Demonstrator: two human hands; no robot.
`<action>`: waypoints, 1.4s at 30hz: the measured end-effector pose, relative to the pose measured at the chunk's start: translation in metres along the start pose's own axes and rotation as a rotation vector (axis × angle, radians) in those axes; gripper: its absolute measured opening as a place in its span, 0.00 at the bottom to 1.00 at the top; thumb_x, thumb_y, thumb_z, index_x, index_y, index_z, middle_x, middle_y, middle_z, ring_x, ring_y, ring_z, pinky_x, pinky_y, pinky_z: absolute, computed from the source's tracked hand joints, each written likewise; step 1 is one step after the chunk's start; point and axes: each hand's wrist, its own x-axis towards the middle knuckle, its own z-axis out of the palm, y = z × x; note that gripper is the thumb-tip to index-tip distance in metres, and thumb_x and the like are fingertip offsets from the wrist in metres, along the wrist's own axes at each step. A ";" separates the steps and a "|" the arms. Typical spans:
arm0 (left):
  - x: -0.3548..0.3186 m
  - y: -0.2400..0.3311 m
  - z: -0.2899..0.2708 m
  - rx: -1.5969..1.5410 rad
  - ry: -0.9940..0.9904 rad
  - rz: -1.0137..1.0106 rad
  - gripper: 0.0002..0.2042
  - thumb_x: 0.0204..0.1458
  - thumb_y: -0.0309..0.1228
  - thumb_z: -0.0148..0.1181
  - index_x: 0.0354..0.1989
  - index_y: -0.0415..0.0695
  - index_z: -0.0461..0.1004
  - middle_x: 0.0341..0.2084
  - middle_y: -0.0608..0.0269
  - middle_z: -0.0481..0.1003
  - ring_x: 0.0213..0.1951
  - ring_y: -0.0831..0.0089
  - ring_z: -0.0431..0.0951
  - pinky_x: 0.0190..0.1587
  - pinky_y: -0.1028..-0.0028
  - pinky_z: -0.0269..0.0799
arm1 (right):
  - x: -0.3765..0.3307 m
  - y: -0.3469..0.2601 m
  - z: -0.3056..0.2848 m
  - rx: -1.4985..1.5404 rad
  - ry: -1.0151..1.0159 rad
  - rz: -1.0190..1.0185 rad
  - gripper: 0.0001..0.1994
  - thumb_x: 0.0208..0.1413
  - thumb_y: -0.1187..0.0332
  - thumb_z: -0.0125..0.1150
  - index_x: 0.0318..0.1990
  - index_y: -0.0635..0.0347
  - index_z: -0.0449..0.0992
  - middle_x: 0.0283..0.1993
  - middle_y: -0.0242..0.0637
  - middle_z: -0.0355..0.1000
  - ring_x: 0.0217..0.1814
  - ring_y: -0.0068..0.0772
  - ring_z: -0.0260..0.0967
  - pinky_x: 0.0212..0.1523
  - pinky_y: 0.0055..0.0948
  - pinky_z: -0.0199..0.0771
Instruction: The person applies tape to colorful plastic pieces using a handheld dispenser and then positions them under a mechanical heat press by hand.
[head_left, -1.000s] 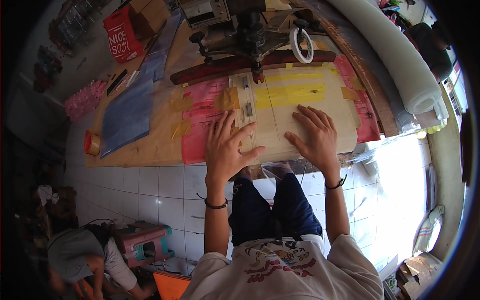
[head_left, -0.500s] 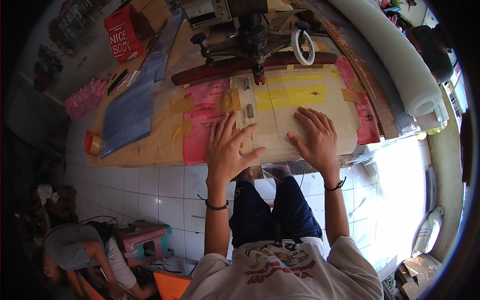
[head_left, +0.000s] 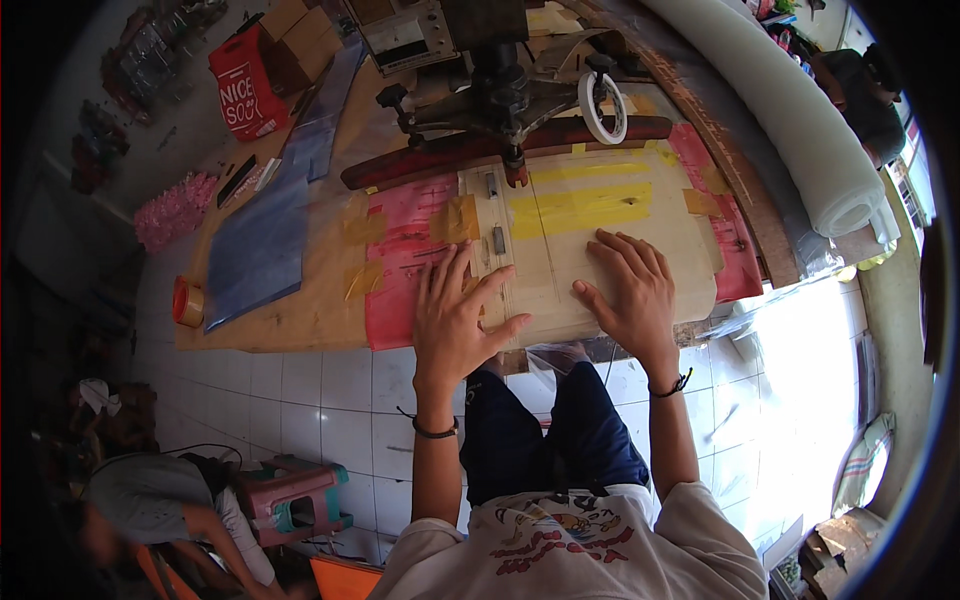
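Observation:
Both hands lie flat near the front edge of a work table, under a press with a long curved dark-red bar (head_left: 430,160). My left hand (head_left: 455,310) has its fingers spread, resting over the border of a red taped sheet (head_left: 390,310) and a clear plastic sheet (head_left: 555,290). My right hand (head_left: 635,290) rests on the clear sheet further right, fingers apart. Neither hand holds anything. Beyond the fingers are yellow tape strips (head_left: 580,210) and two small grey metal pieces, the nearer one (head_left: 498,240) just ahead of my left hand.
A roll of white tape (head_left: 602,108) hangs on the press's right knob. Blue plastic sheets (head_left: 260,240) and a tape roll (head_left: 187,300) lie at the left. A thick white foam roll (head_left: 790,120) lies at the right. A person (head_left: 170,500) bends beside a stool (head_left: 300,500) at lower left.
The view has tilted slightly, so the table and press sit a little lower in the picture. Both hands keep nearly the same place on the sheet.

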 end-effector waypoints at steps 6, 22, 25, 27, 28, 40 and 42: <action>0.002 0.001 -0.001 0.004 0.008 0.005 0.29 0.43 0.54 0.69 0.56 0.58 0.78 0.65 0.49 0.65 0.66 0.49 0.63 0.68 0.51 0.55 | 0.003 -0.002 -0.003 -0.011 0.001 0.011 0.23 0.53 0.52 0.67 0.50 0.59 0.78 0.57 0.41 0.75 0.61 0.47 0.68 0.64 0.46 0.63; 0.001 -0.003 0.000 -0.005 0.021 0.001 0.27 0.46 0.55 0.66 0.55 0.59 0.79 0.63 0.50 0.66 0.66 0.51 0.62 0.67 0.51 0.54 | 0.081 0.007 0.051 -0.013 -0.315 -0.047 0.28 0.65 0.51 0.52 0.68 0.54 0.64 0.74 0.49 0.55 0.77 0.54 0.50 0.75 0.51 0.45; 0.001 -0.003 0.003 -0.028 0.017 -0.007 0.27 0.48 0.54 0.66 0.55 0.58 0.79 0.63 0.51 0.66 0.65 0.52 0.63 0.67 0.51 0.55 | 0.074 0.008 0.052 -0.071 -0.373 -0.146 0.26 0.68 0.51 0.44 0.71 0.47 0.62 0.75 0.48 0.53 0.78 0.53 0.46 0.77 0.53 0.40; 0.002 -0.003 0.002 -0.008 0.023 -0.012 0.26 0.49 0.53 0.65 0.56 0.57 0.78 0.63 0.51 0.66 0.65 0.52 0.63 0.67 0.51 0.55 | 0.074 0.004 0.044 -0.055 -0.416 -0.098 0.26 0.70 0.51 0.41 0.71 0.44 0.62 0.77 0.46 0.50 0.80 0.51 0.41 0.78 0.50 0.36; 0.001 -0.002 0.002 -0.008 0.020 -0.014 0.26 0.49 0.53 0.65 0.56 0.57 0.78 0.63 0.51 0.66 0.65 0.52 0.63 0.67 0.51 0.55 | 0.072 0.003 0.044 -0.053 -0.418 -0.096 0.26 0.70 0.51 0.41 0.71 0.44 0.62 0.77 0.46 0.50 0.80 0.51 0.41 0.78 0.50 0.36; 0.001 -0.004 0.003 -0.021 0.052 -0.021 0.26 0.51 0.54 0.63 0.57 0.57 0.78 0.62 0.51 0.67 0.65 0.52 0.64 0.67 0.51 0.54 | 0.053 -0.006 0.039 -0.114 -0.364 -0.019 0.26 0.69 0.49 0.40 0.70 0.45 0.63 0.76 0.47 0.51 0.80 0.52 0.42 0.77 0.53 0.36; 0.001 -0.003 0.004 -0.035 0.054 -0.019 0.26 0.51 0.55 0.63 0.57 0.58 0.78 0.62 0.51 0.67 0.65 0.52 0.64 0.67 0.51 0.54 | 0.036 -0.007 0.028 -0.150 -0.356 -0.040 0.25 0.68 0.50 0.45 0.68 0.46 0.67 0.76 0.45 0.53 0.79 0.52 0.45 0.77 0.49 0.39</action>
